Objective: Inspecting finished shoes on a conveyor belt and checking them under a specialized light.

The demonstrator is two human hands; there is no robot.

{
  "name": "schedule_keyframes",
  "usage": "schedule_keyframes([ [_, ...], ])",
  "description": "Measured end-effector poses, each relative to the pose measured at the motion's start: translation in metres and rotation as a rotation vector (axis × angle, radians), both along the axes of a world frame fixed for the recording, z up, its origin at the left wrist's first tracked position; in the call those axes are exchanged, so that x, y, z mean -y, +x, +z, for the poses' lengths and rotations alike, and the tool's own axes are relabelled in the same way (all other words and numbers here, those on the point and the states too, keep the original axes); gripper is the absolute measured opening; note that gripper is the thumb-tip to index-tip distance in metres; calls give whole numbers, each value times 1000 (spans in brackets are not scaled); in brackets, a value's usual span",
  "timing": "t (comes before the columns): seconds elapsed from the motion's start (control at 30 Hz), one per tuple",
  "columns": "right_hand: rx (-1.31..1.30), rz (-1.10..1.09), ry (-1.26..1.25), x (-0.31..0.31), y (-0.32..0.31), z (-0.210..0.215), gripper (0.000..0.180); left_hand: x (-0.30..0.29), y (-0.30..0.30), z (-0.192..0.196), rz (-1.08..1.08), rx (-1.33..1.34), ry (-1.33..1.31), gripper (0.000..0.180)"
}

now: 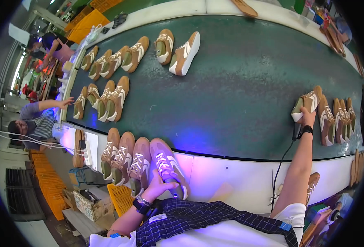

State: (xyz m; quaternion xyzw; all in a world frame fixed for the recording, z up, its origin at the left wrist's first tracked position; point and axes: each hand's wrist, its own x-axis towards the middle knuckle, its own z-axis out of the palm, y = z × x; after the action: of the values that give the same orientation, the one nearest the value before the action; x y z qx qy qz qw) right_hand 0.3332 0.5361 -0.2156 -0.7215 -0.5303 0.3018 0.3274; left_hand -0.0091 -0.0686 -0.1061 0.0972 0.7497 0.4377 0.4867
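My left hand (159,187) grips the heel end of a brown and white sneaker (165,158) at the near edge of the green conveyor belt (231,82). That sneaker looks purple under coloured light. Several similar sneakers (125,153) stand in a row just left of it. Out to the right, my right hand (308,117) is closed round the heel of another brown and white sneaker (310,101), held tilted over the belt. Close by on its right stand several more sneakers (327,119). Part of each hand's fingers is hidden by its shoe.
Two rows of sneakers (118,96) sit on the belt's left part, with a pair (164,46) farther up. A black cable (277,177) hangs near my right forearm. At the left, a co-worker (35,121) reaches toward the belt. Orange crates (46,181) stand on the floor.
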Motion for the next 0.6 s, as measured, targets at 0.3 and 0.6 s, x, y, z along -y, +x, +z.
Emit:
schedule_keyframes([
  [0.3,-793,344,-328,128,-15,22,38,4,1,-7,59,-56,15,83],
  [0.6,-1241,800,-697,361,-93,101,70,31,-20,-33,270,159,423,73],
])
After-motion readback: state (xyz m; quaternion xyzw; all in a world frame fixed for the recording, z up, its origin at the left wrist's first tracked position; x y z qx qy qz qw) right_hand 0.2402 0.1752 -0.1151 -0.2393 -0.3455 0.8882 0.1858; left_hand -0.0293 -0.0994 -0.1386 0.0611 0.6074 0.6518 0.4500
